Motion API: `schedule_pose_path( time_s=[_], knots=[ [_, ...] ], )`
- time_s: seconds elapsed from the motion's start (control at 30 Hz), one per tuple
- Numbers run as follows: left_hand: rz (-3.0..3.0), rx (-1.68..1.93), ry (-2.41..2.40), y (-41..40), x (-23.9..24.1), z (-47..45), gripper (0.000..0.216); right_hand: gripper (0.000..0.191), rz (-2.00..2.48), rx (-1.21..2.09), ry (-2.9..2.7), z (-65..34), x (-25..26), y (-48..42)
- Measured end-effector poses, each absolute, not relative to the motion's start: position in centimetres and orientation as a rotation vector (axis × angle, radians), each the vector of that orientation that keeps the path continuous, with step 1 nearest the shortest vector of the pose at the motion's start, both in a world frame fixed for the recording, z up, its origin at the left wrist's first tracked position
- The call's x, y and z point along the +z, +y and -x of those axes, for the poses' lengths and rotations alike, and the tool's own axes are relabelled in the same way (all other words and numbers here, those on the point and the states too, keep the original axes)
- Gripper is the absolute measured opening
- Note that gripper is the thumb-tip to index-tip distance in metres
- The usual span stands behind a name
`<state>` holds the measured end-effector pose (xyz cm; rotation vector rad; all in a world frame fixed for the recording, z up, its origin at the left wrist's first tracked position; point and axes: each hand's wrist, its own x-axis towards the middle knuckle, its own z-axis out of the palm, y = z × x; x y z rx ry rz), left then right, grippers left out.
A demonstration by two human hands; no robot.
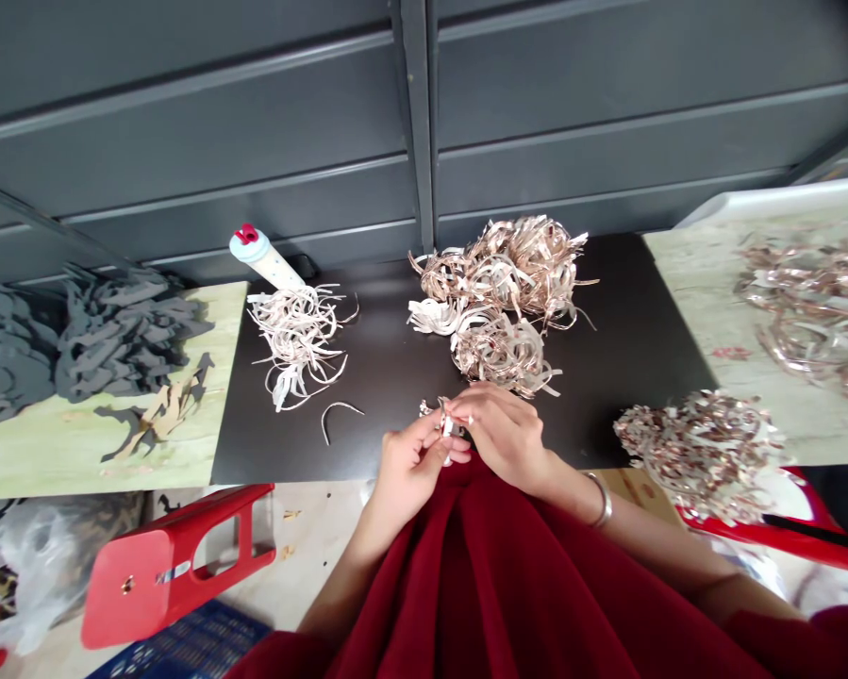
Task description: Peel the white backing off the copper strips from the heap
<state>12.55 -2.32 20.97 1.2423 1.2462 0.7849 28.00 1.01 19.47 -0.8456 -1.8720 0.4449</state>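
Right between the fingertips of the left hand (413,464) and the right hand (498,436), 1 small bundle of pale strips (446,422) is pinched and partly hidden by the fingers. Both hands grip it firmly without forming fists, just over the near edge of the black desk (395,387). The pinch looks like the weak point: if it slackens, the bundle could spring apart or drop into the red cloth (458,585) just below the hands, where it would be hard to spot. Stray ends could also snag on the 2 clumps of pinkish curled strips (498,311) just ahead of the hands and tangle with them.

Ahead of the left hand lie 1 heap of white curled strips (296,339), 1 loose bent strip (333,420) and 1 bottle with a red cap (264,256), lying on its side. Further out on that side are 2 heaps of grey cut-outs (123,330). Beyond the right hand sit 1 speckled clump of strips (699,455) and 1 spread of shiny strips (812,311) on a pale board. The right wrist wears 1 bracelet (599,500). Below the left hand stands 1 red stool (175,566). The strips in each heap are too many to count.
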Motion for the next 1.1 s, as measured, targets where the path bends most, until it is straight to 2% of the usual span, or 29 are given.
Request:
schedule_pose_path(
  time_s=[0.27,0.5,0.6,0.8,0.97,1.1],
  knots=[
    [-0.904,0.867,1.004,-1.1,21.3,-12.9,0.030,0.019,0.766,0.280,-1.949,-28.0,17.9,0.7],
    [-1.498,0.749,1.457,-1.3,20.8,-12.6,0.027,0.012,0.945,0.555,-1.847,-28.2,18.5,1.2],
    [-1.488,0.723,1.386,-1.4,20.8,-12.4,0.025,0.012,0.996,0.658,-1.829,-28.3,18.8,1.3],
    [-1.407,0.731,1.430,-1.2,20.2,-12.5,0.023,0.014,0.938,0.610,-1.961,-28.1,18.8,1.5],
    [-1.548,0.739,1.420,-1.3,19.8,-12.4,0.021,0.014,1.067,0.973,-1.715,-28.2,18.9,1.8],
    [-1.487,0.749,1.380,-1.5,20.0,-12.2,0.026,0.018,0.881,1.294,-1.489,-28.2,19.7,1.6]
  ],
)
